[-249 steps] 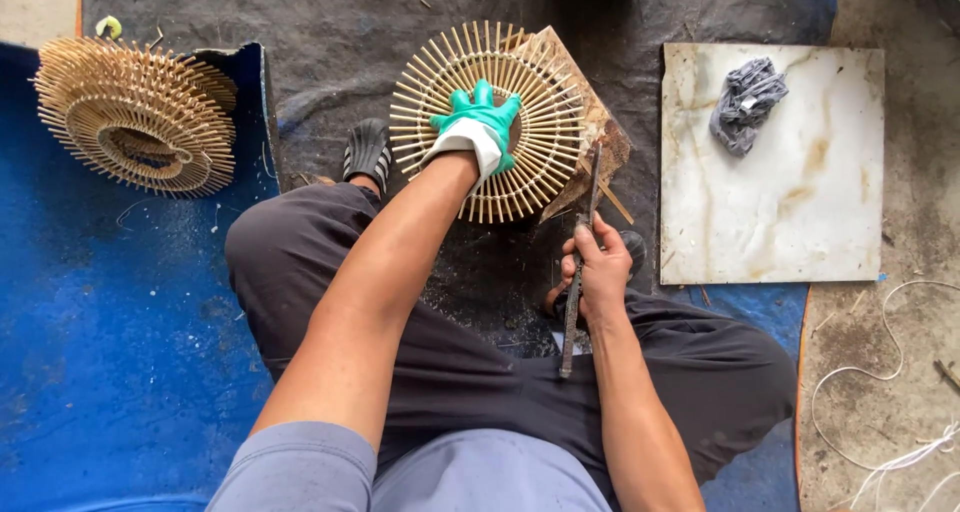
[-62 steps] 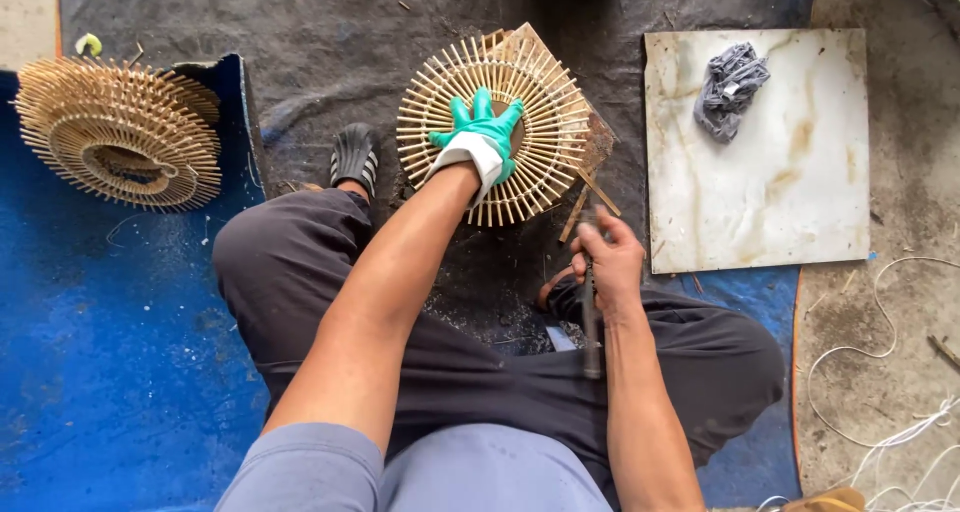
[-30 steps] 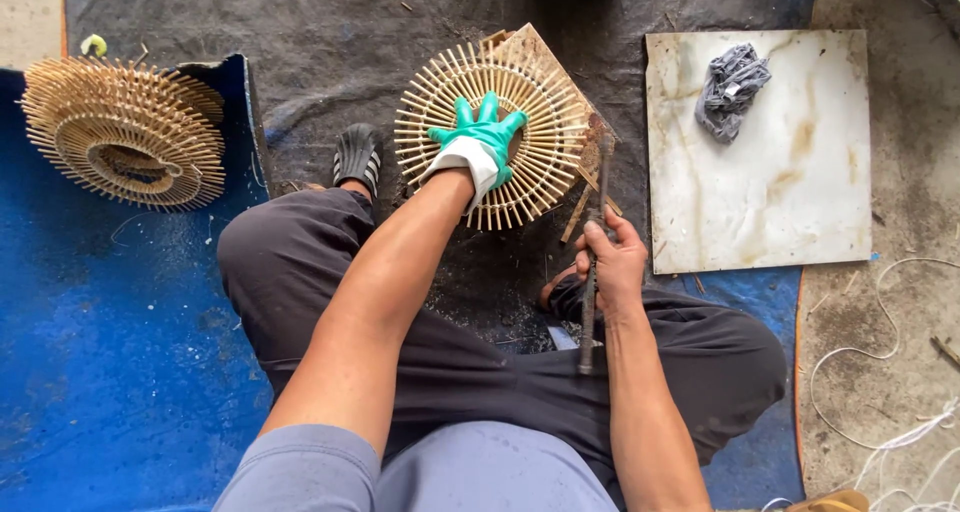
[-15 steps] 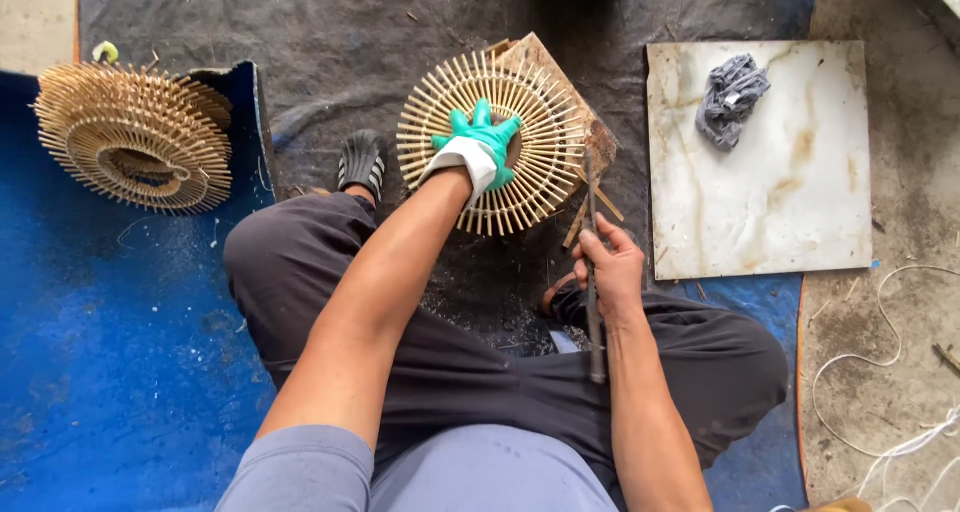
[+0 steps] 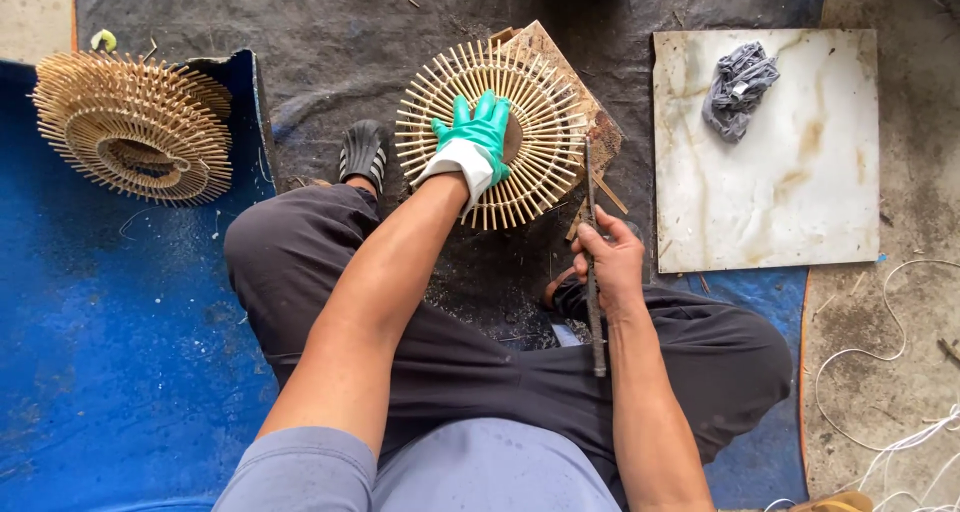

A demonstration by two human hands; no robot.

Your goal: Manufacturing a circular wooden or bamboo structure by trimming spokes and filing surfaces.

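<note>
The right hand (image 5: 610, 262) has its grip clamped on a thin dark blade (image 5: 592, 262), its tip touching the right rim of the round bamboo-stick rack (image 5: 535, 107). The gloved left hand (image 5: 475, 142) presses flat, fingers spread, on the rack, which lies on a wooden block (image 5: 580, 82) at the far middle, left of a marble slab (image 5: 800, 182).

- Two hands: one left hand in a green and white glove (image 5: 472, 142), one bare right hand (image 5: 608, 262).
- One long dark metal blade (image 5: 592, 242).
- One round disc of radiating bamboo sticks (image 5: 545, 122).
- One stack of similar bamboo discs (image 5: 130, 127).
- One square pale marble tile (image 5: 790, 182).
- One crumpled grey rag (image 5: 738, 84).
- One black sandal (image 5: 362, 154).
</note>
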